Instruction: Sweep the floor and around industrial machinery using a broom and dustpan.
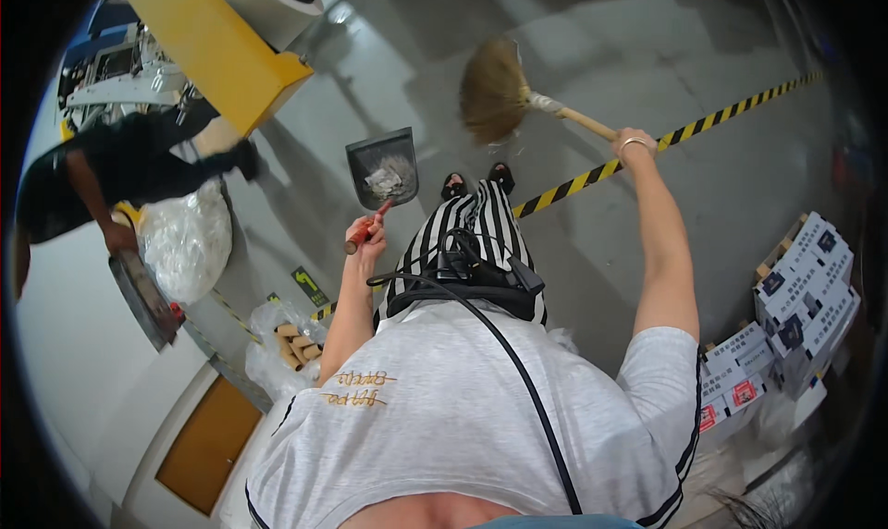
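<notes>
My left hand (367,236) is closed round the red handle of a dark grey dustpan (403,150). Inside the pan lies a small heap of greyish-white debris (389,177). Out to the right, my right hand (635,146) grips the wooden stick of a broom (495,90). The broom's brown bristle head is to the left of that hand, ahead of my feet and apart from the dustpan. A few thin pale scraps show on the floor beside the bristles.
Another person (111,173) at the left carries a dark tray-like thing (143,293). A yellow machine (217,48) stands at the far left. Clear plastic bags (188,238) and cardboard tubes (298,346) lie left. Stacked white boxes (805,284) stand right. Black-and-yellow tape (731,113) crosses the grey floor.
</notes>
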`<state>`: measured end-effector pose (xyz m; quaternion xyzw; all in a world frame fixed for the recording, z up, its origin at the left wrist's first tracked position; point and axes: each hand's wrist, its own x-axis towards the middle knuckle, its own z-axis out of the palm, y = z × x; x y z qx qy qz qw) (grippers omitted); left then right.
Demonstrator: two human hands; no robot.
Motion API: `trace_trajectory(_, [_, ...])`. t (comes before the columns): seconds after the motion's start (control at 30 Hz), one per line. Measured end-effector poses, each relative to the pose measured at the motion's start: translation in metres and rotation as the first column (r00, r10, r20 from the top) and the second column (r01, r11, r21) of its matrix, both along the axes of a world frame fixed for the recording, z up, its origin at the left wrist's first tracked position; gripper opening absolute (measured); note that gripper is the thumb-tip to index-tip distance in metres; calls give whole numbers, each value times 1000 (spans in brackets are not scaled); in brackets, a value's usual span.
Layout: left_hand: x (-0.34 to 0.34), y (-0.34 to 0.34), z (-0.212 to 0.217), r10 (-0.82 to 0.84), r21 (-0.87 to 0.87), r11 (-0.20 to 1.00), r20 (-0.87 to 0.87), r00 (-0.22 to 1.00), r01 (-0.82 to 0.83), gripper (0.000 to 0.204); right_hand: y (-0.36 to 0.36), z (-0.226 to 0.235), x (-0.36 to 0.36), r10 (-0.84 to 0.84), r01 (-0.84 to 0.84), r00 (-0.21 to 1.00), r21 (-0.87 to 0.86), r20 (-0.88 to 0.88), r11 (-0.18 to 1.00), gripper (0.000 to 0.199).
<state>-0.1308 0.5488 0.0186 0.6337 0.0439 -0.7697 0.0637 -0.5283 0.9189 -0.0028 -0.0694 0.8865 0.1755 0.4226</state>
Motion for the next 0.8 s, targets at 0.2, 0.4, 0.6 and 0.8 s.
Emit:
trace_trajectory(0.2, [-61, 2, 34, -257, -138, 961, -137, 957, 238, 18, 66, 46, -13, -50, 69, 989, 137, -137, 988, 28])
trace_trajectory(0.4, [-118, 11, 97, -457, -209, 886, -238, 857, 415, 21, 115, 131, 48, -210, 196, 943, -79, -257, 977, 29])
trace_trajectory(0.6, [-149, -1, 126, -734, -297, 672, -393, 554, 679, 22, 122, 174, 194, -498, 399, 833, -359, -243, 844, 28])
trace_trajectory(0.8, [-198, 0, 170, -843, -293, 534, -260, 472, 793, 20, 47, 238, 394, -931, 850, 163, -526, 327, -36, 31])
